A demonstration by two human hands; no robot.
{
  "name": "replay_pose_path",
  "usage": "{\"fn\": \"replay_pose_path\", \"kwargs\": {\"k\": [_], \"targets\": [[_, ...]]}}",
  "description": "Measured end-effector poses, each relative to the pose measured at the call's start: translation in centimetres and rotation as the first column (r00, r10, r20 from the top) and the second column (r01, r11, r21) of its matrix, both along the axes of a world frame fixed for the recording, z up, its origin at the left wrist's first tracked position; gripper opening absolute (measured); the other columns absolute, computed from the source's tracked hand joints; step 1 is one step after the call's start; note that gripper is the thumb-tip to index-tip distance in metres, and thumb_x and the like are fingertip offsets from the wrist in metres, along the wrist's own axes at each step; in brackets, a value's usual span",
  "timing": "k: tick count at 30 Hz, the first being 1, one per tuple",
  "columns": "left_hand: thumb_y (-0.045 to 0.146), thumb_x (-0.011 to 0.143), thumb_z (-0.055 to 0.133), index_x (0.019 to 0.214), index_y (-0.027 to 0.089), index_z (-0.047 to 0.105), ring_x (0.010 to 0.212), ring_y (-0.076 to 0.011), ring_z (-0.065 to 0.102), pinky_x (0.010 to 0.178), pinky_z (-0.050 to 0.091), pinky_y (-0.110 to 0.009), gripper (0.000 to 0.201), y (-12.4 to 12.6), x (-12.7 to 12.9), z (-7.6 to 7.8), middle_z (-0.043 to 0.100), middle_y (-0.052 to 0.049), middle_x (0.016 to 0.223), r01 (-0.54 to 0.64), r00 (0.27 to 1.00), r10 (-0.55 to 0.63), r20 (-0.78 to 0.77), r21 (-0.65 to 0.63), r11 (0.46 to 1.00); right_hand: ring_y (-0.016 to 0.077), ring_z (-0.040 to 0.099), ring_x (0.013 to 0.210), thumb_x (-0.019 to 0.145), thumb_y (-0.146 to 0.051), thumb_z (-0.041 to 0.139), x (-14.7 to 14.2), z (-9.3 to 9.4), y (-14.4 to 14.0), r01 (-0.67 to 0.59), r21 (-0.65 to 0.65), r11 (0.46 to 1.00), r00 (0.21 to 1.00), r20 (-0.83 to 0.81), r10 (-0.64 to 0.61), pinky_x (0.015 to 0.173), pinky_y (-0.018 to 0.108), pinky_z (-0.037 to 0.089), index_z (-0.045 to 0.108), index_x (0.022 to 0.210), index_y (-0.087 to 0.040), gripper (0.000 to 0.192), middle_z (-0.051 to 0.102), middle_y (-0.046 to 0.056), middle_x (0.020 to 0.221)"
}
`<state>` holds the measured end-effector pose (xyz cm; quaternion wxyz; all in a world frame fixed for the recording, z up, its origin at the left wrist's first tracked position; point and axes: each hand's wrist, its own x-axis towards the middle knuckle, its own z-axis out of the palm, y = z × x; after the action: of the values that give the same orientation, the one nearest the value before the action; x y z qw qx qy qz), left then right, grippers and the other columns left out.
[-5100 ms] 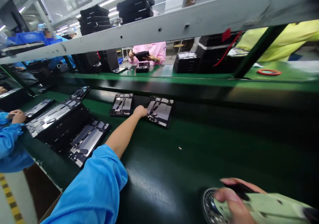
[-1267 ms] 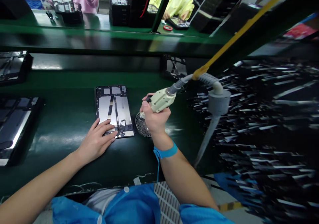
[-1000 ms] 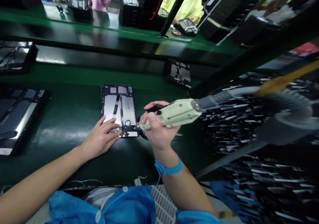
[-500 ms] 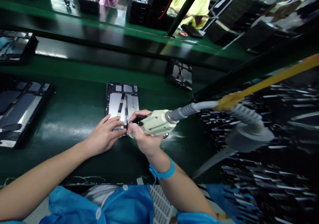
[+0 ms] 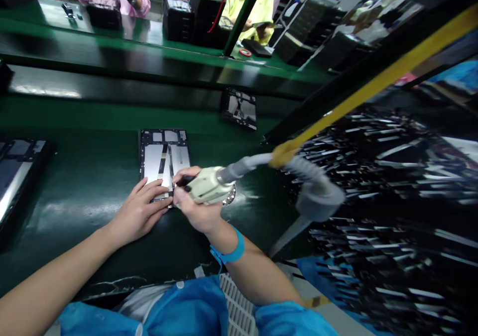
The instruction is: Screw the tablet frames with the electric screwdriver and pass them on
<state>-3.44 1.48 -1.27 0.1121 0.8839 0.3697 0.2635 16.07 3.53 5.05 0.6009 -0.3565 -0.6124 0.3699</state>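
Note:
An opened tablet with a silver inside and a dark frame lies on the green bench. Across it runs a dark flat ribbon cable. My left hand rests on the tablet's lower part, fingers stretched out flat. Wrapped around a cream-coloured electric screwdriver, my right hand keeps its front end at the tablet's lower right edge. The tool's tip is hidden behind my fingers. Partly behind the screwdriver is a round dish with small shiny pieces.
A grey cable leads from the screwdriver to a yellow strap. More opened units lie at the left and the back. Stacked dark panels fill the right side. Two people work beyond the bench.
The camera view has swung to the right, so the bench appears farther left. Both hands stay at the tablet's lower edge, the screwdriver still in my right hand.

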Motion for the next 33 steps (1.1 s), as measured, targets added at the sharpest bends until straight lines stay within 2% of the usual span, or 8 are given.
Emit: {"fn": "replay_pose_path", "kwargs": {"k": [3,6,9,22,28,31,33], "targets": [[0.021,0.101,0.057,0.126,0.025,0.071,0.139,-0.0302,0.053,0.120,0.037,-0.060,0.029,0.1,0.2,0.0,0.067,-0.010,0.135,-0.001,1.000,0.001,0.021,0.003,1.000,0.0102,0.062,0.055,0.088,-0.025,0.068,2.2,0.2,1.7,0.182,0.025,0.983,0.979,-0.098,-0.179,0.051,0.027,0.055,0.063,0.106,-0.026,0.018,0.068,0.000,0.094],[0.021,0.101,0.058,0.124,0.025,0.072,0.138,-0.0299,0.054,0.120,0.037,-0.060,0.027,0.2,0.3,0.1,0.068,-0.009,0.134,-0.002,0.999,0.002,0.036,-0.001,1.000,0.0094,0.059,0.051,0.088,-0.025,0.067,4.3,-0.1,3.7,0.360,0.042,0.932,0.932,-0.069,-0.357,0.049,0.026,0.052,0.064,0.100,-0.024,0.012,0.067,-0.001,0.087],[0.021,0.101,0.058,0.125,0.026,0.071,0.138,-0.0295,0.054,0.119,0.037,-0.061,0.028,0.4,0.2,0.1,0.068,-0.008,0.134,-0.004,0.999,0.004,0.039,-0.002,1.000,0.0097,0.058,0.052,0.085,-0.025,0.067,5.3,-0.8,4.9,0.423,0.028,0.906,0.906,-0.010,-0.423,0.050,0.026,0.052,0.064,0.095,-0.022,0.010,0.067,0.000,0.086],[0.022,0.100,0.059,0.128,0.027,0.070,0.140,-0.0292,0.053,0.120,0.036,-0.061,0.030,0.4,-0.1,-0.1,0.067,-0.008,0.136,0.002,0.999,-0.001,0.036,-0.020,1.000,0.0176,0.066,0.067,0.079,-0.030,0.072,5.5,-2.0,5.2,0.445,-0.070,0.893,0.895,0.017,-0.445,0.067,0.036,0.059,0.067,0.089,-0.020,0.015,0.067,0.002,0.074],[0.024,0.100,0.060,0.129,0.025,0.068,0.139,-0.0295,0.054,0.121,0.035,-0.060,0.030,0.4,0.2,-0.1,0.067,-0.009,0.135,-0.010,0.998,0.012,0.059,-0.036,0.999,0.0131,0.060,0.055,0.081,-0.027,0.070,5.5,-1.3,5.2,0.441,-0.044,0.896,0.897,0.021,-0.441,0.055,0.030,0.055,0.066,0.089,-0.020,0.012,0.064,-0.001,0.069],[0.031,0.097,0.065,0.134,0.020,0.064,0.140,-0.0317,0.052,0.122,0.033,-0.061,0.038,0.5,0.5,-0.1,0.066,-0.012,0.136,-0.010,0.998,0.014,0.055,-0.066,0.998,0.0099,0.058,0.049,0.084,-0.024,0.068,4.6,0.0,4.3,0.416,0.001,0.909,0.907,-0.075,-0.415,0.048,0.026,0.050,0.064,0.093,-0.021,0.009,0.065,-0.002,0.078],[0.033,0.096,0.067,0.136,0.018,0.062,0.140,-0.0323,0.052,0.122,0.031,-0.061,0.043,0.6,0.6,-0.1,0.066,-0.013,0.137,-0.004,0.998,0.008,0.054,-0.077,0.997,0.0092,0.059,0.050,0.087,-0.022,0.067,3.3,0.8,3.2,0.361,0.021,0.932,0.924,-0.143,-0.354,0.047,0.026,0.050,0.063,0.099,-0.024,0.012,0.066,-0.001,0.087]]}}
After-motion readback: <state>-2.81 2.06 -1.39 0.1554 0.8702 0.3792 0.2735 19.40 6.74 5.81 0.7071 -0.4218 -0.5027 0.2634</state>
